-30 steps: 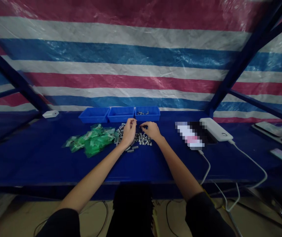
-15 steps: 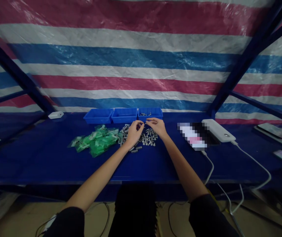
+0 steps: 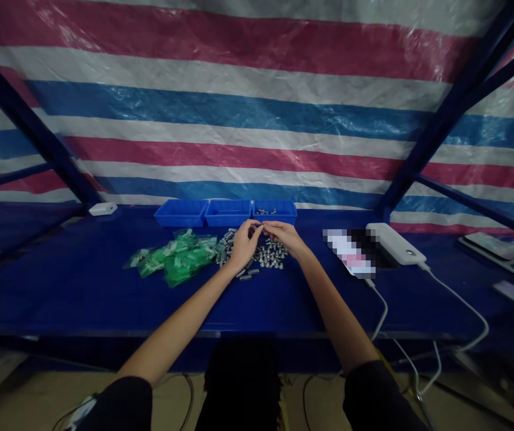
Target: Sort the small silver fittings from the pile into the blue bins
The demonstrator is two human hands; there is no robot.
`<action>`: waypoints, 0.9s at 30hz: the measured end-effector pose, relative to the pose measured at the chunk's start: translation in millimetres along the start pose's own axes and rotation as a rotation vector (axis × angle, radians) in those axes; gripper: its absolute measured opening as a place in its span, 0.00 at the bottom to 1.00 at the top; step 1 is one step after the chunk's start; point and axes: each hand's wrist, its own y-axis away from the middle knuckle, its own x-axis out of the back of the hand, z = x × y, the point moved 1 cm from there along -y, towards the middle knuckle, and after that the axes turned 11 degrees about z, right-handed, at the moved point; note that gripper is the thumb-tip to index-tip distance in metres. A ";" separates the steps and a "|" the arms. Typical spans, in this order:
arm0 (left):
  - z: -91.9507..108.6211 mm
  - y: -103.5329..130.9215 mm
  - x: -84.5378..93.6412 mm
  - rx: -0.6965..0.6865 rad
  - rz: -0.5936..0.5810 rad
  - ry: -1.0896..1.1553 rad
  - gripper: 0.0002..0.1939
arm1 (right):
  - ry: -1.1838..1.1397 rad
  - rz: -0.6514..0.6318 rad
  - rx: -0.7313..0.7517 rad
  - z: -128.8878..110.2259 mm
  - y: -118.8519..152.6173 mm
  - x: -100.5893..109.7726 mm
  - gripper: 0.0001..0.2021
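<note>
My left hand [image 3: 244, 244] and my right hand [image 3: 286, 236] meet fingertip to fingertip above the small metal parts on the blue table. Both are closed in a pinch, and what lies between the fingertips is too small to make out. Below and left of my left hand are short metal cylinders [image 3: 248, 275], partly hidden by it. Small round-headed metal pieces [image 3: 272, 257], resembling screws, lie in a heap under my right hand. Just behind the hands stands a blue bin [image 3: 286, 217] with a few small metal pieces inside.
Two more blue bins, a middle one [image 3: 229, 220] and a left one [image 3: 180, 220], stand in the same row. Green plastic packets [image 3: 185, 258] are heaped at left. A phone [image 3: 351, 254] and a white power bank [image 3: 395, 244] with cables lie at right. Striped sheeting [image 3: 239, 108] hangs behind.
My right hand has moved slightly left, so its fingertips now meet those of my left hand. A small gap showed between them before. The camera view has shifted a little.
</note>
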 end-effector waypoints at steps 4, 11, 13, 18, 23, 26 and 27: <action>1.6 1.4 0.1 0.034 0.014 -0.019 0.08 | 0.063 0.129 0.061 1.0 -6.0 3.8 0.14; 4.1 0.9 2.6 0.150 0.052 0.003 0.07 | 0.123 0.117 0.358 1.3 -18.8 12.5 0.19; 3.6 0.2 3.3 0.153 0.056 0.011 0.07 | 0.276 0.078 0.457 3.0 -17.1 11.4 0.17; 1.6 0.1 3.4 0.144 0.052 0.022 0.08 | 0.832 -0.009 0.630 11.5 -3.5 3.8 0.13; 2.1 1.0 2.4 0.150 0.042 0.015 0.09 | 1.046 -0.058 0.597 16.6 -0.4 2.5 0.13; 3.2 1.8 1.5 0.144 0.035 0.019 0.09 | 1.037 -0.058 0.607 15.0 -3.6 5.3 0.11; 3.5 2.2 1.0 0.138 0.034 0.020 0.09 | 1.035 -0.047 0.606 13.9 -4.2 6.2 0.12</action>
